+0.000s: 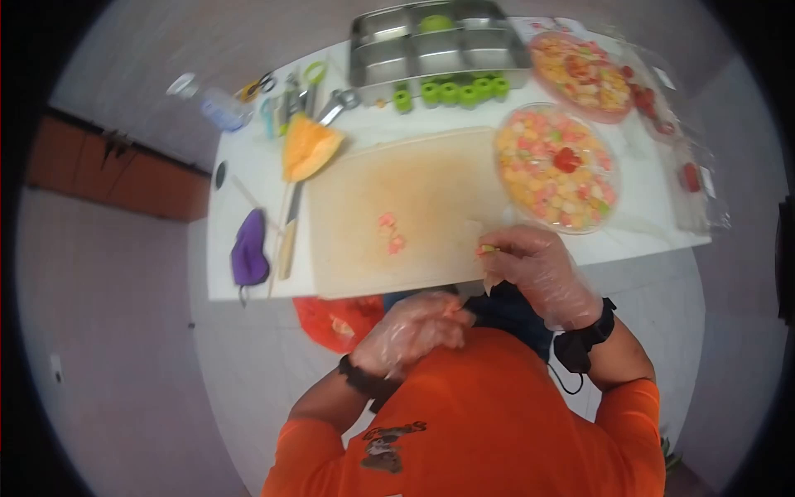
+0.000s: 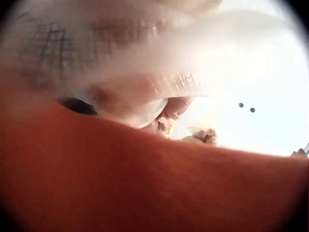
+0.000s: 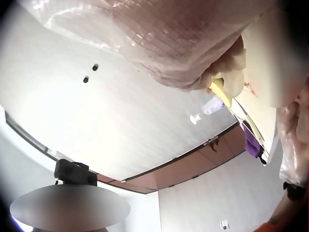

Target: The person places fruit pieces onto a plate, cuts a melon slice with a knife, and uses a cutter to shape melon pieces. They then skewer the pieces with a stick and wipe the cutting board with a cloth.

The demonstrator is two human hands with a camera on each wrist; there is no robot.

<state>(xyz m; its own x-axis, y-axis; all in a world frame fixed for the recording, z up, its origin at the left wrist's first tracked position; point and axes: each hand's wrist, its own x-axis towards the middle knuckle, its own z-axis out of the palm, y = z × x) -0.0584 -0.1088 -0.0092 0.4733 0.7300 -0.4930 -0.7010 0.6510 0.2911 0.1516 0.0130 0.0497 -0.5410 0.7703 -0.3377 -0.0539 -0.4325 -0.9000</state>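
Note:
My right hand (image 1: 538,269), in a clear plastic glove, pinches a small yellow-green piece (image 1: 489,248) at the front right of the cutting board (image 1: 447,190). Also gloved, my left hand (image 1: 422,327) is held below the board's front edge, close to the orange shirt, its fingers bent. Something pink (image 2: 164,124) shows by its fingers in the left wrist view; I cannot tell whether they hold it. Several small pink fruit bits (image 1: 389,234) lie on the board. To the right stands a round clear tray (image 1: 556,166) of diced fruit with a red piece at its centre.
An orange melon wedge (image 1: 308,149) lies at the board's back left, above a knife (image 1: 290,240). Left of it is a purple cloth (image 1: 250,248). At the back are a steel compartment tray (image 1: 397,66), green cylinders (image 1: 447,91) and another fruit tray (image 1: 580,74). A red bag (image 1: 339,323) hangs below.

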